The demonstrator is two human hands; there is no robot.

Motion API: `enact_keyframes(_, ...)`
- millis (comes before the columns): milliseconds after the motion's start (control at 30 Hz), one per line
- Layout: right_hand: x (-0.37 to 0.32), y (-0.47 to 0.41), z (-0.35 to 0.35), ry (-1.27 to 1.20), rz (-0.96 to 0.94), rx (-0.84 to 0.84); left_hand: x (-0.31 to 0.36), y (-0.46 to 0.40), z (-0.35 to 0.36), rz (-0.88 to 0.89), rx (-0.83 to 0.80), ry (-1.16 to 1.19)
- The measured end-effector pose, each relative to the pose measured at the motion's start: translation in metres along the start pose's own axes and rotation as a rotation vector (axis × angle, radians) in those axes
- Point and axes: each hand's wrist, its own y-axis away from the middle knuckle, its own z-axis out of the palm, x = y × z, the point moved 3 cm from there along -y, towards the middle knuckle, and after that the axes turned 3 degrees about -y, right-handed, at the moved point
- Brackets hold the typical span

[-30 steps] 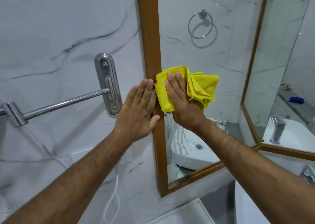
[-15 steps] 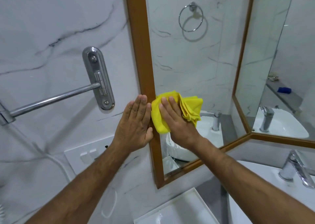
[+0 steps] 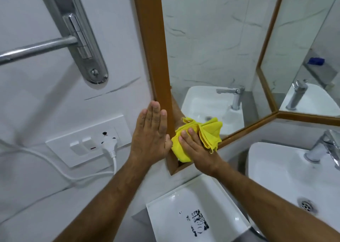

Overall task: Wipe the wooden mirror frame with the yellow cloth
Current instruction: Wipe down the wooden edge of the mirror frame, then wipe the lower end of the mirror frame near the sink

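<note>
The wooden mirror frame (image 3: 154,39) runs down the marble wall to a bottom-left corner, then along the mirror's lower edge. My right hand (image 3: 197,149) presses the bunched yellow cloth (image 3: 207,131) flat against the frame's left rail just above that corner, fingers spread over the cloth. My left hand (image 3: 150,138) lies flat on the wall beside the frame, fingers together and pointing up, thumb touching the cloth's edge. It holds nothing.
A chrome towel bar and its mount (image 3: 81,37) stick out from the wall at upper left. A white switch plate with a plug and cable (image 3: 108,146) sits left of my left hand. A white basin with a tap (image 3: 294,170) is at right, a white tray (image 3: 195,208) below.
Both hands have slid down the frame's left rail from mid-height to near the bottom corner, the cloth moving with my right hand. The view has tilted downward.
</note>
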Motion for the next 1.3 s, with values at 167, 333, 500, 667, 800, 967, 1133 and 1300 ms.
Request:
enact_keyframes(167, -0.009, 0.041, 0.021, -0.127, 0.003, -0.344, 0.015, 0.015, 0.004, -0.054, -0.096, 0.040)
enact_keyframes(333, -0.023, 0.058, 0.031, -0.227, 0.057, -0.501, 0.027, 0.032, 0.006, -0.092, -0.236, 0.129)
enact_keyframes(500, -0.022, 0.058, 0.018, -0.239, 0.146, -0.867, 0.039, 0.066, 0.003, -0.110, -0.412, 0.209)
enact_keyframes(667, -0.029, 0.053, -0.014, -0.663, 0.743, -0.583, 0.057, 0.134, 0.000, -0.141, -0.588, 0.263)
enact_keyframes(800, -0.047, 0.095, -0.027, -1.378, 1.173, -0.243, 0.070, 0.194, 0.000, -0.144, -0.728, 0.301)
enact_keyframes(967, -0.069, 0.142, -0.017, -1.487, 1.474, -0.093, 0.095, 0.240, 0.006, -0.125, -0.889, 0.322)
enact_keyframes(1133, -0.077, 0.159, -0.006, -0.843, 1.268, -0.266, 0.119, 0.248, 0.026, -0.076, -0.946, 0.335)
enact_keyframes(1300, -0.102, 0.175, 0.042, -0.356, 0.839, -0.735, 0.139, 0.265, 0.055, -0.058, -1.039, 0.363)
